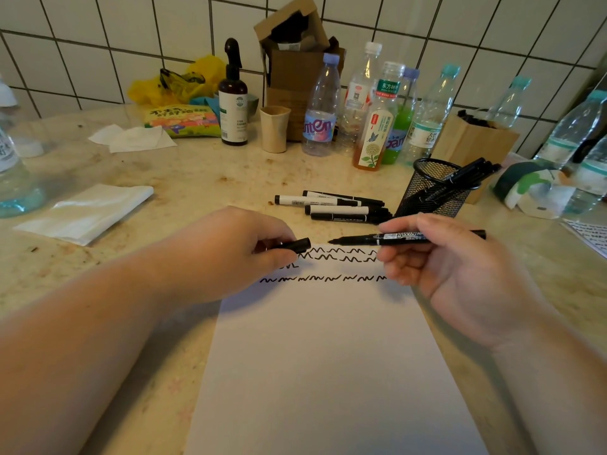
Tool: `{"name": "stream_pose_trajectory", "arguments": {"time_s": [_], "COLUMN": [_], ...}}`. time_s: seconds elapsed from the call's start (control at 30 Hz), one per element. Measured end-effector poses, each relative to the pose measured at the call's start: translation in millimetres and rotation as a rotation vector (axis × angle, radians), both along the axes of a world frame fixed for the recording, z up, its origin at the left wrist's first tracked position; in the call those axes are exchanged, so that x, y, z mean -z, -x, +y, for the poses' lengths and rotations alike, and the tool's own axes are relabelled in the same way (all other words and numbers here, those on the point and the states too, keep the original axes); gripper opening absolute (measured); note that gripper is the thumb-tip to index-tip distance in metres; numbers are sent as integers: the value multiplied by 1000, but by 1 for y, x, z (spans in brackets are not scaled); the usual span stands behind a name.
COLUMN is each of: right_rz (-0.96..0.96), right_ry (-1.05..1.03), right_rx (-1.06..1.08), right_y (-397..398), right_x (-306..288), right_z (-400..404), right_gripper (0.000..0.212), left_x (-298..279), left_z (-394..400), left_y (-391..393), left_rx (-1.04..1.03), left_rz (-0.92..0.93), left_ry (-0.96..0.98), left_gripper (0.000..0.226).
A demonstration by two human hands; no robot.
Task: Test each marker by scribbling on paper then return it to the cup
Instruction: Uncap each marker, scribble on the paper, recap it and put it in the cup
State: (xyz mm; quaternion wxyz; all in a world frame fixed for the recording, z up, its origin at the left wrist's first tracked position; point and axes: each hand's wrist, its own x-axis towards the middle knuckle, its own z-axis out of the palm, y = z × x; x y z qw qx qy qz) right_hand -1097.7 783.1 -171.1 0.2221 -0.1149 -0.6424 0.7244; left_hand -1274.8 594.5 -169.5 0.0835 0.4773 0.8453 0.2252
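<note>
Marker under test lies level across the centre of the frame, gripped in the right hand, bare tip pointing toward frame left and held above the top edge of the paper. Its cap is off and pinched between the thumb and fingers of the left hand, open end facing the tip, a short gap between the two. Whether the cap is going on or coming off cannot be read from one view; judged from the rows of scribbles beneath the hands, the step in hand is either uncapping before a test or recapping after one. If uncapping, the next move calls for lowering the tip onto blank paper below the lowest row; if recapping, it calls for lining cap and tip on one axis, pressing home, then carrying the marker to the mesh cup at right of centre. That cup holds several markers leaning toward frame right. Four loose markers lie on the counter just left of the cup, above the paper, presumably untested. Both hands are occupied; neither touches the paper so far as can be seen.
</note>
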Motion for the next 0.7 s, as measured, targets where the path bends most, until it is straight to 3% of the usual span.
{"name": "stream_pose_trajectory", "arguments": {"time_s": [0.23, 0.37, 0.7], "right_rz": [-17, -33, -125], "right_ry": [-89, -141, -349], "right_rx": [-19, -6, 39], "right_y": [0, -1, 2], "right_x": [0, 0, 8], "right_z": [-4, -6, -4], "right_gripper": [13, 24, 19], "left_x": [-1, 0, -1], "left_z": [0, -1, 2], "left_y": [-1, -1, -4], "left_rx": [45, 81, 107], "left_rz": [33, 41, 21], "left_ry": [-40, -78, -164], "left_gripper": [20, 19, 15]}}
